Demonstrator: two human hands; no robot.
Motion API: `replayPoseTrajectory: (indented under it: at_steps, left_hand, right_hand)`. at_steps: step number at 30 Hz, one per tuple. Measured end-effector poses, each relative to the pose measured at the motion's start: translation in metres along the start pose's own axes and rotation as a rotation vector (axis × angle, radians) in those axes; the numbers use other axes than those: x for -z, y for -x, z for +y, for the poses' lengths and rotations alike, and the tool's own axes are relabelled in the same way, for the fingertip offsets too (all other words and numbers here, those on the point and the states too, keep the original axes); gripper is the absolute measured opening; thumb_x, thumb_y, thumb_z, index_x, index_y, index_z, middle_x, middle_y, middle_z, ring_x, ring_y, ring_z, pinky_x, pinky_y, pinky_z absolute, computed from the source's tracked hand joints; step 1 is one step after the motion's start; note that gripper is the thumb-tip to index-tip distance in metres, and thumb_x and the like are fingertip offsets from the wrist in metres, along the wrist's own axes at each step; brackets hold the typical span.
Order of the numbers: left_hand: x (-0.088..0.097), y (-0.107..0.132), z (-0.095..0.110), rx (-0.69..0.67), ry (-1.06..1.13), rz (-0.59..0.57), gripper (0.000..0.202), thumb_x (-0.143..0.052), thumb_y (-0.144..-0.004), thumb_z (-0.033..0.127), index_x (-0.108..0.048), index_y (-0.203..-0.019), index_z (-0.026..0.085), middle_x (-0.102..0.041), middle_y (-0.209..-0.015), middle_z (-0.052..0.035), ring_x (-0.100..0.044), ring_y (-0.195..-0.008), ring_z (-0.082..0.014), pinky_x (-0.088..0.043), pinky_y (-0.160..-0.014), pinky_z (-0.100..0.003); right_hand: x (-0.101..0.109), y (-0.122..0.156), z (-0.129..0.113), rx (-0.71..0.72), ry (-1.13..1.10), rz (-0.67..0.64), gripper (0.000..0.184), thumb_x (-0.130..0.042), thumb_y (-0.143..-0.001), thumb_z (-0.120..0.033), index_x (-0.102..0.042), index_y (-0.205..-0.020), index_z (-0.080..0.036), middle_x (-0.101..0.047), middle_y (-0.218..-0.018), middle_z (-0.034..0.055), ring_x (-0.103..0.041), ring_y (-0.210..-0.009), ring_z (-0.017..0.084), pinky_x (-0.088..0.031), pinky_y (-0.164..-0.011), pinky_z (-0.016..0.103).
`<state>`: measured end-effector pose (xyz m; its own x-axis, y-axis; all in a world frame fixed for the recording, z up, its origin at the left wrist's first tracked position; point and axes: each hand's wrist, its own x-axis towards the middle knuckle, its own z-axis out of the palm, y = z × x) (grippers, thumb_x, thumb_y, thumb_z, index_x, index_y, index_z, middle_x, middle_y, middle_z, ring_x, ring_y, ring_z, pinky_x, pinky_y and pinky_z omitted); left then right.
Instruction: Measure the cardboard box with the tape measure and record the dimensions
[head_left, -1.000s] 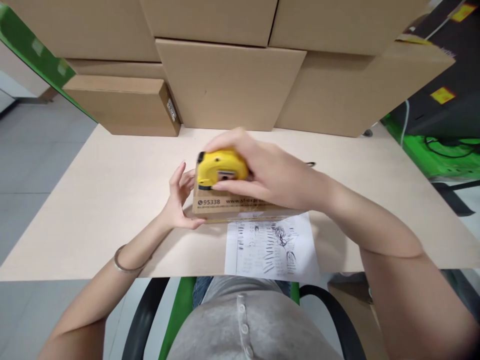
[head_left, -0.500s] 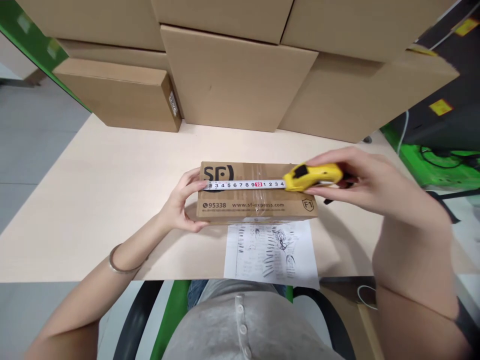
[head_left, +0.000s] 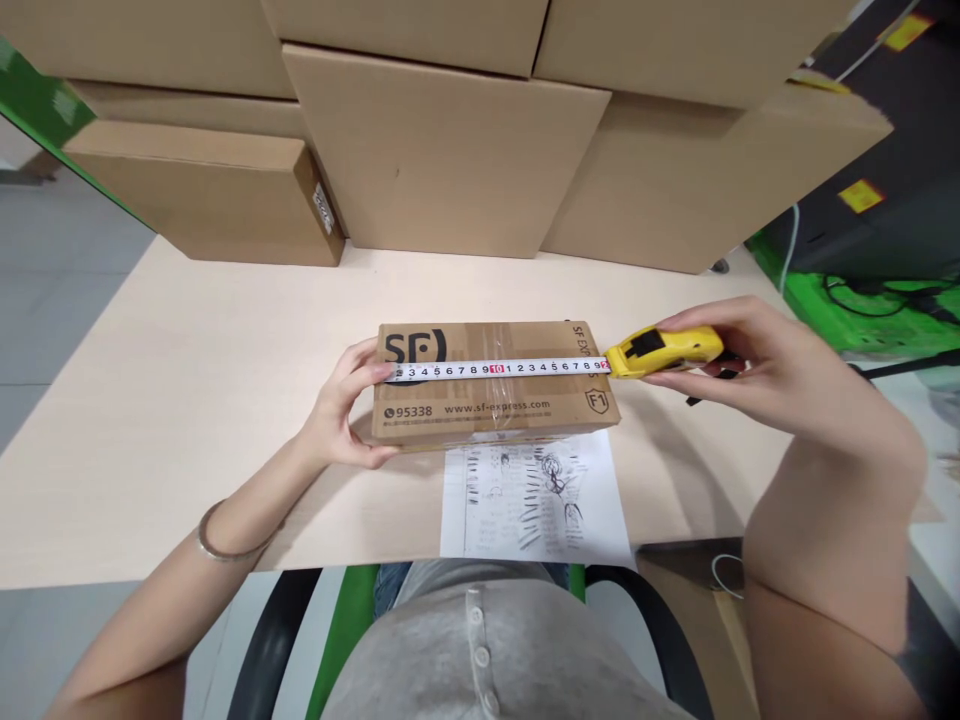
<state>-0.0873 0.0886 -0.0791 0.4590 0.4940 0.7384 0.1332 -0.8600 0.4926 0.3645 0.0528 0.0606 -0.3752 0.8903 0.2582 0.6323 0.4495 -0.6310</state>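
A small brown cardboard box (head_left: 495, 407) printed with "SF" sits on the table in front of me. My left hand (head_left: 349, 410) grips its left end, the thumb pressing the tape's free end against the top near the left edge. The yellow tape measure (head_left: 664, 350) is in my right hand (head_left: 739, 355), fingers wrapped round its case just beyond the box's right end. Its white blade (head_left: 525, 368) lies straight across the box top, with a red 10 near the middle and another red mark by the case.
A paper sheet (head_left: 536, 510) with pen marks lies partly under the box at the table's front edge. Large cardboard boxes (head_left: 442, 150) are stacked along the back, with a flatter carton (head_left: 187, 195) at left. A green surface with black cables (head_left: 885, 300) is at right.
My right hand has drawn the tape measure case rightward, past the box's right end, so more blade shows. My left hand still holds the tape end at the left edge. The view has shifted slightly.
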Motion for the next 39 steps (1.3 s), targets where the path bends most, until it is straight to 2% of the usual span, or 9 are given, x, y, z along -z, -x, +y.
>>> replayPoseTrajectory:
  at_steps: [4,8,13,18,25,29,32,36,39]
  left_hand:
    - [-0.003,-0.003,0.001,0.027,0.057,0.046,0.107,-0.092,-0.057,0.059,-0.049,-0.153,0.043,-0.055,-0.149,-0.0094,-0.055,-0.134,-0.0420,-0.051,-0.108,-0.065]
    - [-0.011,-0.018,0.022,0.081,0.142,0.062,0.105,-0.089,-0.066,0.063,-0.045,-0.158,0.040,-0.056,-0.150,-0.0101,-0.053,-0.137,-0.0401,-0.050,-0.112,-0.061]
    - [-0.025,-0.033,0.055,0.297,0.310,0.081,0.086,-0.077,-0.083,0.065,-0.046,-0.159,0.038,-0.054,-0.156,-0.0093,-0.058,-0.136,-0.0370,-0.052,-0.114,-0.052]
    - [-0.035,-0.027,0.056,0.615,0.504,0.248,0.099,-0.074,-0.084,0.068,-0.028,-0.166,0.038,-0.060,-0.153,-0.0084,-0.063,-0.134,-0.0358,-0.051,-0.114,-0.051]
    - [-0.036,-0.039,0.051,1.018,0.668,0.508,0.063,-0.068,-0.088,0.061,-0.061,-0.136,0.021,-0.068,-0.144,-0.0103,-0.061,-0.138,-0.0358,-0.053,-0.112,-0.045]
    - [-0.032,-0.049,0.051,1.137,0.720,0.464,0.051,-0.072,-0.083,0.058,-0.069,-0.115,0.018,-0.081,-0.115,-0.0089,-0.074,-0.114,-0.0353,-0.063,-0.093,-0.042]
    - [-0.031,-0.050,0.051,1.228,0.781,0.416,0.053,-0.070,-0.081,0.062,-0.070,-0.110,0.017,-0.083,-0.099,-0.0087,-0.078,-0.099,-0.0367,-0.065,-0.082,-0.043]
    - [-0.030,-0.049,0.049,1.301,0.809,0.396,0.058,-0.069,-0.080,0.064,-0.070,-0.116,0.018,-0.083,-0.093,-0.0081,-0.079,-0.091,-0.0357,-0.065,-0.078,-0.044]
    - [-0.032,-0.047,0.044,1.271,0.790,0.424,0.055,-0.071,-0.081,0.057,-0.067,-0.121,0.020,-0.082,-0.100,-0.0067,-0.079,-0.094,-0.0334,-0.064,-0.082,-0.042]
  right_hand:
    - [0.001,-0.012,-0.021,0.097,0.021,-0.018,0.042,-0.085,-0.085,-0.031,-0.068,-0.123,-0.034,-0.073,-0.114,0.0067,-0.071,-0.090,0.021,-0.054,-0.066,0.034]
    - [-0.026,-0.043,-0.059,0.220,0.013,-0.097,0.042,-0.078,-0.091,-0.042,-0.064,-0.130,-0.033,-0.072,-0.122,0.0035,-0.071,-0.095,0.022,-0.057,-0.080,0.036]
    - [-0.071,-0.093,-0.095,0.350,0.003,-0.209,0.047,-0.071,-0.094,-0.044,-0.059,-0.137,-0.028,-0.071,-0.129,0.0029,-0.071,-0.109,0.025,-0.056,-0.092,0.038]
    - [-0.084,-0.125,-0.096,0.378,0.004,-0.261,0.045,-0.071,-0.094,-0.040,-0.056,-0.134,-0.026,-0.072,-0.127,0.0024,-0.070,-0.110,0.024,-0.054,-0.094,0.039]
    - [-0.080,-0.098,-0.097,0.164,-0.215,-0.087,0.055,-0.071,-0.094,-0.051,-0.051,-0.138,-0.024,-0.074,-0.112,0.0021,-0.071,-0.092,0.019,-0.053,-0.080,0.032]
    - [-0.104,-0.070,-0.093,0.054,-0.342,-0.257,0.048,-0.065,-0.097,-0.056,-0.055,-0.129,-0.022,-0.074,-0.110,0.0040,-0.068,-0.087,0.018,-0.051,-0.075,0.032]
    - [-0.125,-0.055,-0.089,0.056,-0.211,-0.293,0.040,-0.057,-0.101,-0.056,-0.060,-0.121,-0.022,-0.073,-0.114,0.0073,-0.065,-0.099,0.023,-0.049,-0.088,0.040]
    - [-0.144,-0.048,-0.082,0.147,0.026,-0.198,0.037,-0.051,-0.104,-0.054,-0.064,-0.114,-0.021,-0.070,-0.113,0.0107,-0.058,-0.107,0.029,-0.042,-0.098,0.049]
    - [-0.138,-0.049,-0.066,0.163,0.042,-0.006,0.045,-0.055,-0.099,-0.063,-0.064,-0.114,-0.022,-0.064,-0.119,0.0129,-0.057,-0.113,0.030,-0.044,-0.097,0.049]
